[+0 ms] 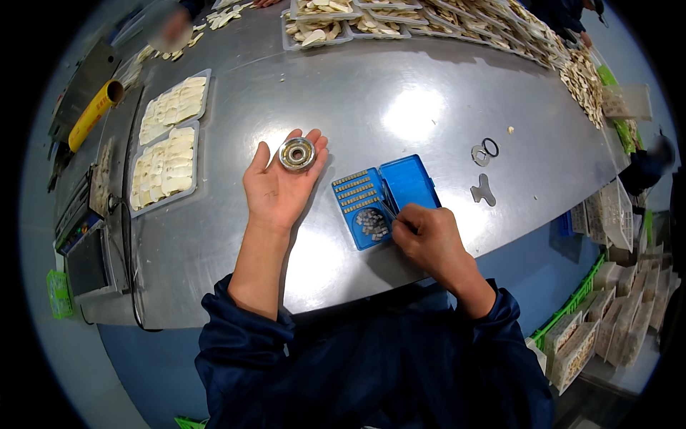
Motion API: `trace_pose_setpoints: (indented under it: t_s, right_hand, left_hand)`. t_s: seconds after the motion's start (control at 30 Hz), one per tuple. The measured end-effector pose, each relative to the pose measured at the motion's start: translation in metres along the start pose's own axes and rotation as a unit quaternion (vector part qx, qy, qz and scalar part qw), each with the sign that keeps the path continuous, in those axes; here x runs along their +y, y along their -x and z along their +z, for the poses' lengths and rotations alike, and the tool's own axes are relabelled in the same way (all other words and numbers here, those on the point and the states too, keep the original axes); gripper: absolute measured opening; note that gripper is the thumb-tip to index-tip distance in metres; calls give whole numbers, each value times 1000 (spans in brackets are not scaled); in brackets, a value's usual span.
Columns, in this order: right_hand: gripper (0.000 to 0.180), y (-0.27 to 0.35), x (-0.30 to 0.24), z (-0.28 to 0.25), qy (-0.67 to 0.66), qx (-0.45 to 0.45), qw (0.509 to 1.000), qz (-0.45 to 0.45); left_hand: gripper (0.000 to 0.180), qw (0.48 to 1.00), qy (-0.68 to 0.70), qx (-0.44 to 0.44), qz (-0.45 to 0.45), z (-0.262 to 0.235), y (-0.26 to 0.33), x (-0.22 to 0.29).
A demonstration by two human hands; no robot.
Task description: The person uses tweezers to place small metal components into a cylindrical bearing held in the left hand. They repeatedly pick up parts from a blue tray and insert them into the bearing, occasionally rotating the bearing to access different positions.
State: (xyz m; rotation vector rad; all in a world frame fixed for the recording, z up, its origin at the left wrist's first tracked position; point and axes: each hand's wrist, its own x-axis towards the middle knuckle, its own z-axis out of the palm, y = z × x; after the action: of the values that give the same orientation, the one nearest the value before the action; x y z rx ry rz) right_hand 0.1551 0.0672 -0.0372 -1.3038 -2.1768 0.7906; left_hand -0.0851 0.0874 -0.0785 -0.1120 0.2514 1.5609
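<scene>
My left hand [275, 187] is palm up with its fingers stretched out, bearing a round metal piece like a ball bearing [297, 153] on the fingers. My right hand [432, 239] is closed in a pinch on thin metal tweezers [388, 209], whose tip reaches into a blue plastic case [363, 239]. The case lies with its lid [409, 183] swung back. Rows of small metal pieces [357, 191] stand in one half, with a loose pile of small grey pieces [371, 223] below them. Right of the case are a metal ring [479, 155], a black ring [490, 147] and a flat three-lobed metal plate [483, 190].
Two trays of pale slices [168, 161] sit on the left of the steel table [343, 93]. Stacked trays of slices [371, 25] line the far edge. A scale-like device [87, 261] and yellow tube [96, 114] stand left; crates [572, 343] stand at lower right.
</scene>
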Motion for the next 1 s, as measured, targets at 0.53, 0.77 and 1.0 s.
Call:
trace_pose_setpoints:
  t_s: [0.53,0.77,1.0]
  right_hand:
    - [18,1,-3,4,-11,-16,1000,-2]
    - [18,0,-5,5,-6,-19,1000,-6]
    - [19,-1,-6,6,-8,-28,999,13]
  left_hand:
    - [53,1000,-19,1,8,3,2,-2]
    - [54,1000,-16,-5,7,1,1,-2]
    - [54,1000,-22,-2,9,3,2,-3]
